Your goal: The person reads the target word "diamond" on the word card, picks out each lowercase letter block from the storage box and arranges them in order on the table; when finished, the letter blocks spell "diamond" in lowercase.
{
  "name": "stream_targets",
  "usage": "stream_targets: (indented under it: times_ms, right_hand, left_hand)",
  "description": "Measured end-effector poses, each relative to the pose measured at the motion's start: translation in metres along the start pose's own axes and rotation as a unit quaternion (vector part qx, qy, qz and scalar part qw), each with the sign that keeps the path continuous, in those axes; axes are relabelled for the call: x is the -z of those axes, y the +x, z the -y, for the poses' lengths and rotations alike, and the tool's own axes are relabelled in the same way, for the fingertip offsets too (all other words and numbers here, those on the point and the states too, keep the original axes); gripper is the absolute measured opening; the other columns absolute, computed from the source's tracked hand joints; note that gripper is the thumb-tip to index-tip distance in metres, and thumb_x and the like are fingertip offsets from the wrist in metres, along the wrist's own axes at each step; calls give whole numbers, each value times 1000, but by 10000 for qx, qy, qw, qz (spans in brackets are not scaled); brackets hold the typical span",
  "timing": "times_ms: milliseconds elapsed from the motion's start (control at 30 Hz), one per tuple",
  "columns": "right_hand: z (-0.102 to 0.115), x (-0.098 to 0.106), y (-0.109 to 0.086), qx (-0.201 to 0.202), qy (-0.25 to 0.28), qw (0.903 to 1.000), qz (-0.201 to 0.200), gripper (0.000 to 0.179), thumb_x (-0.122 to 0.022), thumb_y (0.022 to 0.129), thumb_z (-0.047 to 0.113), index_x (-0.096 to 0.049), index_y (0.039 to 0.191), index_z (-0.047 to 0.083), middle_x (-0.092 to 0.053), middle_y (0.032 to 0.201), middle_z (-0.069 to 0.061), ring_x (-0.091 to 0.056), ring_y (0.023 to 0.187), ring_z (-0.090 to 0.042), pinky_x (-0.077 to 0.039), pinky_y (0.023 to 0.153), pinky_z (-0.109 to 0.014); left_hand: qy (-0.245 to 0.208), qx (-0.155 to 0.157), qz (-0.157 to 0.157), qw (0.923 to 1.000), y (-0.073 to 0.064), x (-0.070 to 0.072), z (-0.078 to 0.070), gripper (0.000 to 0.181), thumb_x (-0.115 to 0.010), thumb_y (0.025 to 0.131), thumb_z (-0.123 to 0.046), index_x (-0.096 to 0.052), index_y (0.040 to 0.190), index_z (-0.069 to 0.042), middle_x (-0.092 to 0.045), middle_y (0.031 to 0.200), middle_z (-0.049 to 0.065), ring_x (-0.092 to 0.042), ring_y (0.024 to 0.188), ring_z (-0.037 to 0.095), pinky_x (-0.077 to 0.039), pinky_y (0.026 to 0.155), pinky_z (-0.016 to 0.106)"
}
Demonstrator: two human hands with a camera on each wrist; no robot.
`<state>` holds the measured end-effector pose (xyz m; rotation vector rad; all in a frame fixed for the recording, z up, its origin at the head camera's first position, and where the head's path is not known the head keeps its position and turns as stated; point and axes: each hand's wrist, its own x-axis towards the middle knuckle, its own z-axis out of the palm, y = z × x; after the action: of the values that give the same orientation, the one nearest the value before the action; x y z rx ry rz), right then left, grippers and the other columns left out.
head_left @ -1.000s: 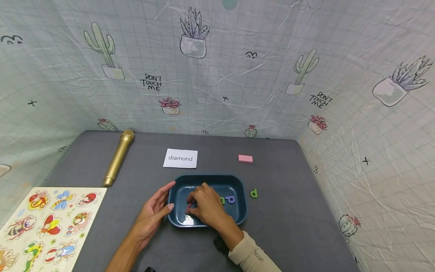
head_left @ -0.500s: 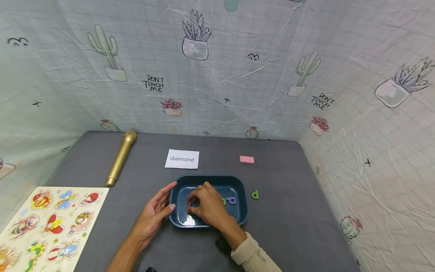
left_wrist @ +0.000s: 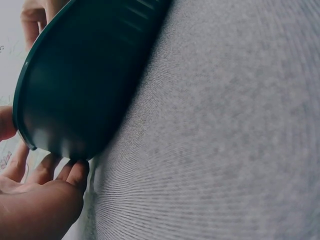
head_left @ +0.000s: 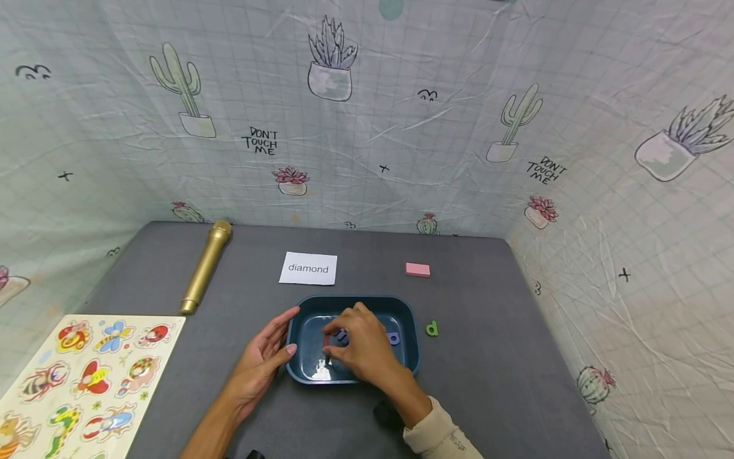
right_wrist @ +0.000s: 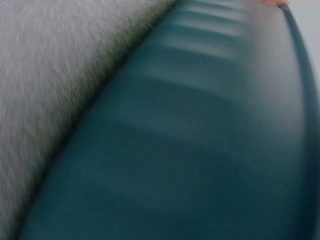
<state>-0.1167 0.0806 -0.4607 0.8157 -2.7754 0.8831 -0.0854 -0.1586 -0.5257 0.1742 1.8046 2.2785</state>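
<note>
My left hand (head_left: 259,356) grips the left end of a dark teal tray (head_left: 308,341), thumb at the rim. The left wrist view shows its curled fingers (left_wrist: 79,174) against the tray's outer wall (left_wrist: 75,90). Inside the tray, my right hand (head_left: 362,341) pinches a thin red letter piece (head_left: 327,342) between thumb and index finger. A purple letter (head_left: 341,336) shows in the gap of that hand, and another purple letter (head_left: 393,338) lies to its right. The right wrist view is blurred and mostly filled by the tray's side (right_wrist: 200,125).
Right of the tray lies a green letter d (head_left: 432,328). Behind it are a card reading "diamond" (head_left: 308,268) and a pink block (head_left: 417,269). A gold microphone (head_left: 206,268) and an insect sticker sheet (head_left: 94,382) lie on the left. Patterned cloth walls (head_left: 367,127) surround the grey table.
My right hand has shifted slightly right within the tray, with the red piece still pinched. It now covers the green letter in the tray, and a purple letter shows between its fingers.
</note>
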Motion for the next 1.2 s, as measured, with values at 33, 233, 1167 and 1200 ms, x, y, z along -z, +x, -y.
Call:
stream_targets:
  times_ms: [33,233,1167,1200]
  right_hand:
    - [0,3,-1,-29,20,10000,-6,25,-94,82,28,-85,104,20,-74,97,6,-53,90,-8,-48,74,-21]
    - [-6,22,-6,-247,-40,9995,-180,26,-94,82,26,-85,105,19,-75,99,4,-53,93,-10,-51,78,-28]
    - [-77,104,-47,-993,-273,9915,-789,29,-96,77,15,-85,103,16,-79,102,2,-58,88,-18,-48,72,-29]
    - [-80,105,-48,-993,-273,9915,-793,29,-96,77,14,-85,103,17,-79,101,3,-58,88,-18,-48,72,-29]
  left_hand:
    - [4,-4,-6,10000,0,0,0,68,-60,106,-3,-32,167,-16,-20,179,7,-6,167,29,-32,113,4]
    - [43,-78,-39,10000,0,0,1,68,-60,105,-1,-33,167,-14,-21,178,8,-7,167,29,-31,115,4]
    - [107,-24,-98,9999,0,1,1,68,-62,105,-2,-34,166,-15,-23,178,7,-9,167,27,-30,114,3]
    - [116,-35,-99,9999,0,1,1,68,-62,105,-2,-34,166,-15,-23,178,7,-9,167,27,-30,114,3]
